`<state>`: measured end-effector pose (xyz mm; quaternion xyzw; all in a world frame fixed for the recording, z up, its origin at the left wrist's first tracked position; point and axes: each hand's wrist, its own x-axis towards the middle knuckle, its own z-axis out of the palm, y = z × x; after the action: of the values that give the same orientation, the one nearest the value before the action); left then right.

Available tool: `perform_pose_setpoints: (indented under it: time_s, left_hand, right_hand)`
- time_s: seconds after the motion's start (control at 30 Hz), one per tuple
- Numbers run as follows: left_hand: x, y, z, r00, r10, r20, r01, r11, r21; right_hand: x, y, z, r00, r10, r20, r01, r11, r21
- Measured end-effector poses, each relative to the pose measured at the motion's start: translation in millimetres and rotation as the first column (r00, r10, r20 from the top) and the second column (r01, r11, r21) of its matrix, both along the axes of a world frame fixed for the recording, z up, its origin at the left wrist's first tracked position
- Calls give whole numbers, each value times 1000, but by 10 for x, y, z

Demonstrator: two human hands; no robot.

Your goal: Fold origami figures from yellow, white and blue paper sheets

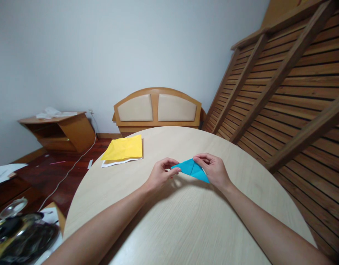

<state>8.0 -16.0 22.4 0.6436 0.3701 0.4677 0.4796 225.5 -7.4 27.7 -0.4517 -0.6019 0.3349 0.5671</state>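
Note:
A folded piece of blue paper (192,169), roughly triangular with a crease across its middle, is held just above the table between both hands. My left hand (162,172) pinches its pointed left corner between thumb and fingers. On the other side, my right hand (214,170) grips the wider right end, thumb on top near the upper edge. The fingers behind the paper are partly hidden. Beneath lies the round pale wooden table (169,224), with shadows of the hands on it.
Yellow paper (124,148) rests over white paper (109,163) at the table's far left. A headboard (157,106) stands beyond the table. Wooden slats (268,88) lean along the right. At lower left is a cluttered surface with a dark plastic bag (31,237); a cable crosses the floor.

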Motion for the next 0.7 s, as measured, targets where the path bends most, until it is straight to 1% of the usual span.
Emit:
perform_pose_setpoints:
  time_s: [0.13, 0.27, 0.5, 0.63, 0.7]
  left_hand:
    - [14, -15, -7, 999, -27, 41, 27, 1000, 5]
    - [25, -29, 11, 998, -43, 56, 44, 999, -24]
    - [32, 2, 5, 998, 10, 55, -7, 999, -54]
    - [43, 12, 0, 997, 52, 48, -48, 995, -86]
    - [41, 12, 4, 998, 52, 45, -47, 994, -99]
  right_hand:
    - [-29, -6, 3, 999, -39, -20, 39, 998, 39]
    - [-69, -8, -11, 998, -39, -40, 41, 997, 61]
    - [-61, -17, -18, 999, -35, -18, 37, 994, 99]
    - [-70, -27, -13, 998, -46, -38, 49, 994, 99]
    - [-75, -21, -16, 997, -55, -54, 60, 993, 100]
